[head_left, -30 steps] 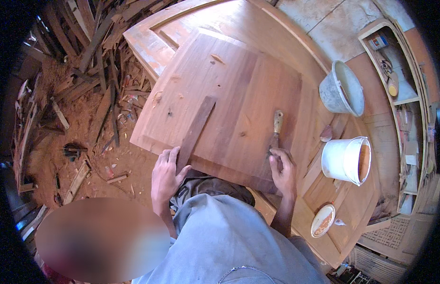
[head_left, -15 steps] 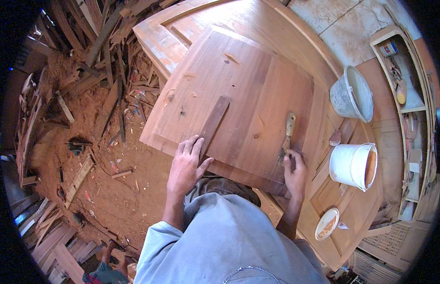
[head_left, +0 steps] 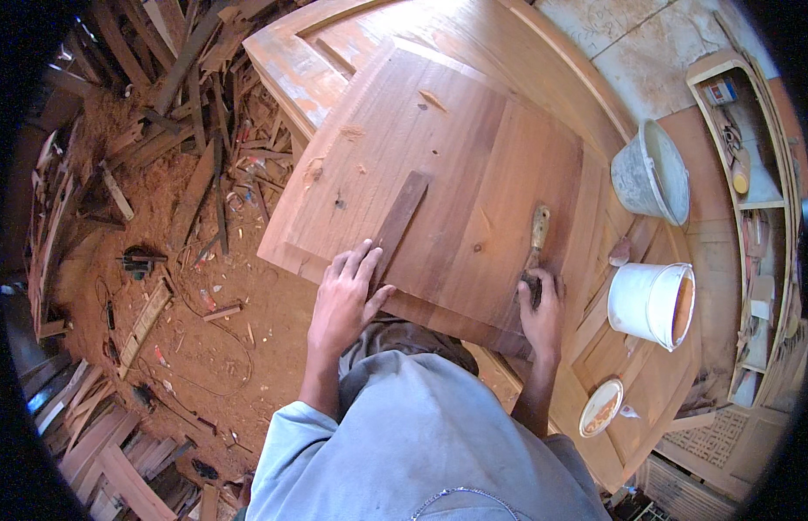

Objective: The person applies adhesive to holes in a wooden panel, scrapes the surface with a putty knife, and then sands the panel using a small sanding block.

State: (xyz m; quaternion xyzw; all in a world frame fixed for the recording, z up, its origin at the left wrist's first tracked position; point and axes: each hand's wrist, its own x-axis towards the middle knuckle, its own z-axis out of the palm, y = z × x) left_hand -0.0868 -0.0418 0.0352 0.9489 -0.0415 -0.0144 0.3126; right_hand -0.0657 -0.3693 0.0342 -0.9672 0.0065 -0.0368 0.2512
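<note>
A wooden panel [head_left: 482, 165] with chipped patches lies on a pale panelled door [head_left: 369, 35]. A narrow dark strip [head_left: 402, 208] rests on it. My left hand [head_left: 343, 295] is at the panel's near edge, fingers apart over the strip's lower end, thumb beside it. My right hand [head_left: 541, 313] has curled fingers around the lower, blade end of a putty knife [head_left: 539, 227], whose worn handle points away from me on the panel. The blade is partly hidden by my fingers.
At right stand a grey bucket [head_left: 639, 178] and a white bucket [head_left: 643, 304], with a lid [head_left: 600, 408] nearer me. An open shelf unit [head_left: 760, 207] holds small items beyond. Scrap wood piles [head_left: 152, 69], sawdust floor [head_left: 230, 339] and a loose cable lie at left.
My left hand has moved slightly up along the strip, and my right fingers curl further onto the knife. The view has shifted. Another person seen at lower left half a second ago is out of sight.
</note>
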